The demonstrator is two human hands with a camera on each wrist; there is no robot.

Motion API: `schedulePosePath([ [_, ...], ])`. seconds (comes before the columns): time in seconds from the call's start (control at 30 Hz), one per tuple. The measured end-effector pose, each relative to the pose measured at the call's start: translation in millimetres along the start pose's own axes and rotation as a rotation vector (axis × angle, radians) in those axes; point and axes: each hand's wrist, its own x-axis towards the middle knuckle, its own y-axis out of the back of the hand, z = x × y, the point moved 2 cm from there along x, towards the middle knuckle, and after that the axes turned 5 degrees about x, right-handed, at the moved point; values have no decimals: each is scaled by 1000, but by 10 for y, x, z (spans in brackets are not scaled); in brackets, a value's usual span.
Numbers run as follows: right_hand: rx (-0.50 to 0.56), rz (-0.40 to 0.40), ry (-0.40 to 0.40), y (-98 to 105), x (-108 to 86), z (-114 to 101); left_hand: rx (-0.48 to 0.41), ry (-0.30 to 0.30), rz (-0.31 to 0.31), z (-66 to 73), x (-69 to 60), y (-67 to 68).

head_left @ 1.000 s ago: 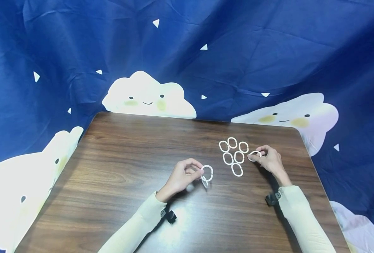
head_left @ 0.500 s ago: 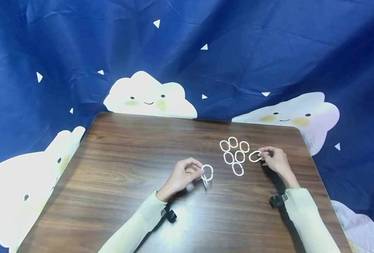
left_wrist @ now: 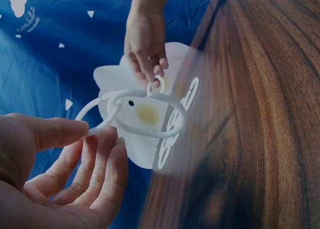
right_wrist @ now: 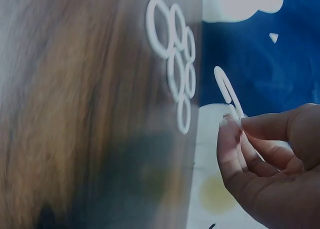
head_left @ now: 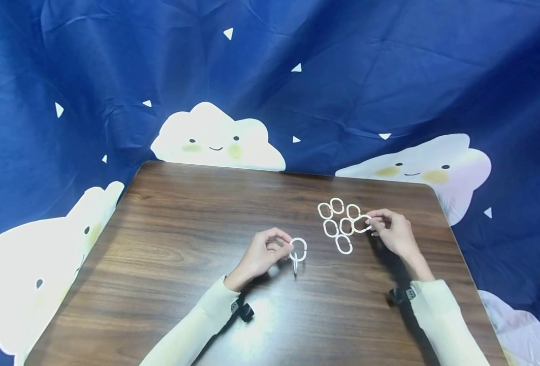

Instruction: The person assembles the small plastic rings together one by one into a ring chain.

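My left hand pinches a white oval plastic link ring between thumb and fingers above the table. A second white link ring is looped through it; the left wrist view shows the two joined rings close up. Farther right, my right hand pinches one end of a single white link ring, its small gap showing in the right wrist view. This ring is raised off the table, apart from the left hand's pair. Several loose white link rings lie clustered just left of the right hand.
The brown wood-grain table reaches back to a blue curtain printed with white clouds. Black wrist devices sit at the left cuff and the right cuff.
My right hand shifted right, its grip moving to the ring's right end, then brought the ring left toward the cluster. The left hand stays nearly still while its lower ring swings slightly.
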Motion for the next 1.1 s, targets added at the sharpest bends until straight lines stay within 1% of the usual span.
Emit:
schedulePosePath([
  [0.23,-16,-12,47,-98,-78,-216,0,1,-9,-7,-15,-3],
  [0.37,-69,0,80,-146,-120,-327,-6,-1,-9,-12,-17,-6],
  [0.47,-87,-1,99,-186,-150,-399,-14,-4,-9,-6,-21,-5],
  [0.63,-88,-13,117,-256,-189,-499,-19,-8,-12,5,-23,-1],
  [0.8,-78,-20,114,-320,-221,-567,-21,-13,-11,1,-20,7],
  [1.03,5,-36,107,-397,-276,-647,-31,-28,4,-5,-15,13],
  [1.1,13,-33,107,-416,-292,-660,-32,-25,6,-11,-12,11],
])
